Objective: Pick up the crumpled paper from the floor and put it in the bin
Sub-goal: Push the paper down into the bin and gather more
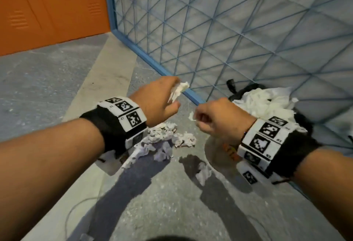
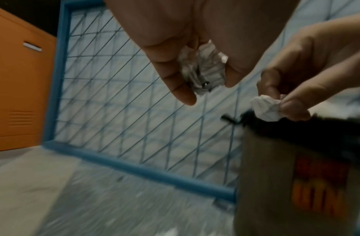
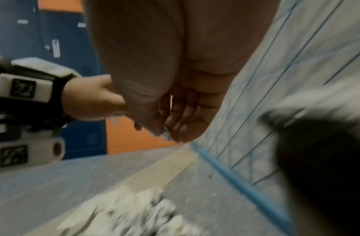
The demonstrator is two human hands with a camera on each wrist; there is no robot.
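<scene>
**Currently: both hands hold paper beside the bin**

Left hand (image 1: pixel 158 101): raised above the floor (image 1: pixel 47 91), fingers and thumb curled around a wad of crumpled paper (image 1: pixel 179 89). The left wrist view shows this wad (image 2: pixel 201 70) seated between the thumb and the fingers.

Right hand (image 1: pixel 219 120): raised just left of the bin (image 1: pixel 219 151), fingertips together, pinching a small paper scrap (image 1: pixel 191 116). The left wrist view shows the scrap (image 2: pixel 266 110) balled up at the fingertips, level with the bin's rim.

Bin: pale wall with orange lettering, too blurred to read, fitted with a black liner (image 1: pixel 303 122). White crumpled paper (image 1: pixel 263 103) already fills its top. It stands close against a blue wire-mesh panel (image 1: pixel 229 21).

Floor: a cluster of crumpled paper pieces (image 1: pixel 168 139) lies below and between the two hands. One separate piece (image 1: pixel 203 172) lies nearer the person, close to the bin's base.

Background: orange lockers (image 1: pixel 47 11) stand beyond the floor at upper left. Both wrists carry black bands with white marker blocks.
</scene>
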